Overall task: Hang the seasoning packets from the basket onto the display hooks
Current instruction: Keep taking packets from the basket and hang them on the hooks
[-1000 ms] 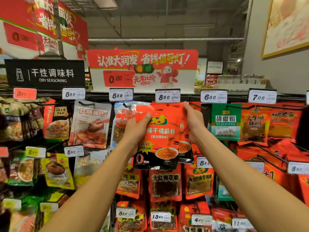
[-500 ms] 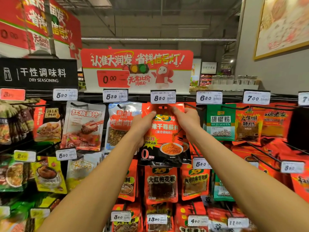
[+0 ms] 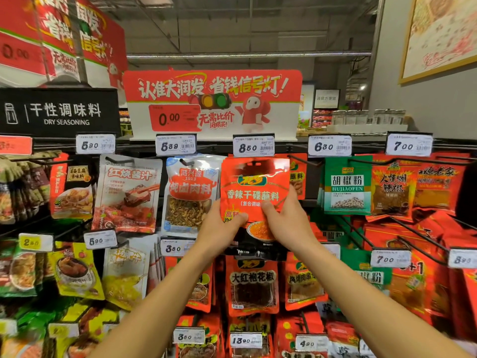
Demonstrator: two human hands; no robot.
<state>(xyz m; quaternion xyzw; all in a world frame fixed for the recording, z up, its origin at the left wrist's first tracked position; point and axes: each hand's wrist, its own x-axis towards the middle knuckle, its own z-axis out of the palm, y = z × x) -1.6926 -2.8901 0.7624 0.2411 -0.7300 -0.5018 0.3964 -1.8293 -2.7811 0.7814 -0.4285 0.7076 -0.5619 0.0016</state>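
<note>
Supermarket hooks crowd behind our fingers; both hands, left [image 3: 222, 228] and right [image 3: 286, 223], grasp the glossy red-and-black seasoning packet [image 3: 254, 192], hiding its lower print. Above them its hang-hole blurs beneath the white "8.50" price tag [image 3: 253, 146].

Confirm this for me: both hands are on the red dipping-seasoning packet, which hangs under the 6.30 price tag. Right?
Not quite. In the head view the left hand and right hand do hold the red packet, but it sits under the 8.50 price tag, not 6.30.
</note>
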